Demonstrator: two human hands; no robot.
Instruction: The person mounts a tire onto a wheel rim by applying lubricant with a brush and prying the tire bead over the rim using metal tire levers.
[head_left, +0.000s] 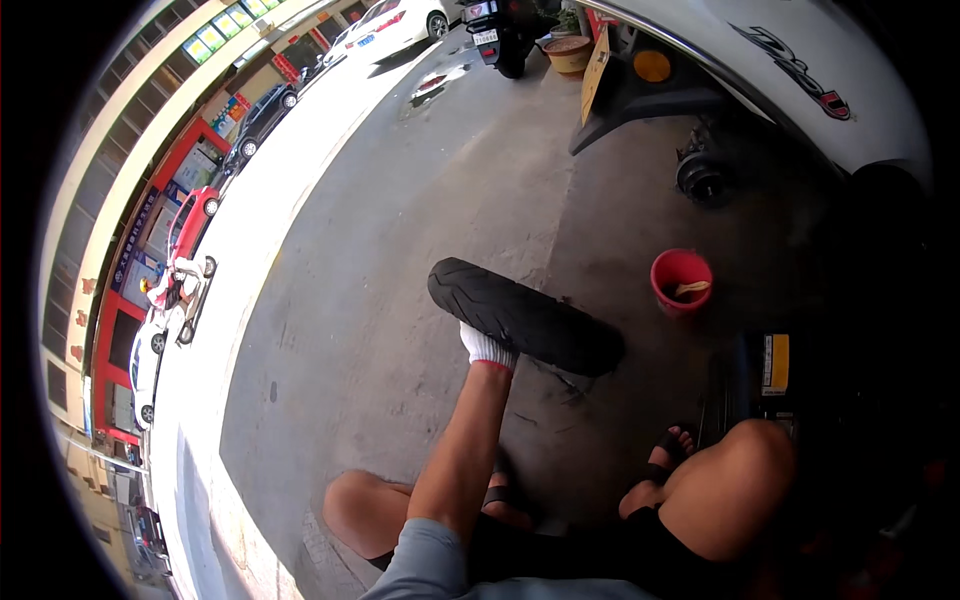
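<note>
My left hand (486, 346), in a white knitted work glove with a red cuff edge, grips a black scooter tyre (530, 312) by its near side. The tyre is held tilted above the concrete floor, its grooved tread facing up. My fingers are mostly hidden by the tyre. My right hand is not in the picture. To the right of the tyre, on the floor, stands a red bucket (678, 268) with a pale object inside that I cannot make out.
A white scooter (790, 60) fills the upper right, with a dark round part (705, 178) under its mudguard (640, 105). A dark item with a yellow label (775, 364) lies by my right knee. Farther off are a parked motorbike (505, 35), a flowerpot (568, 55) and a street with cars.
</note>
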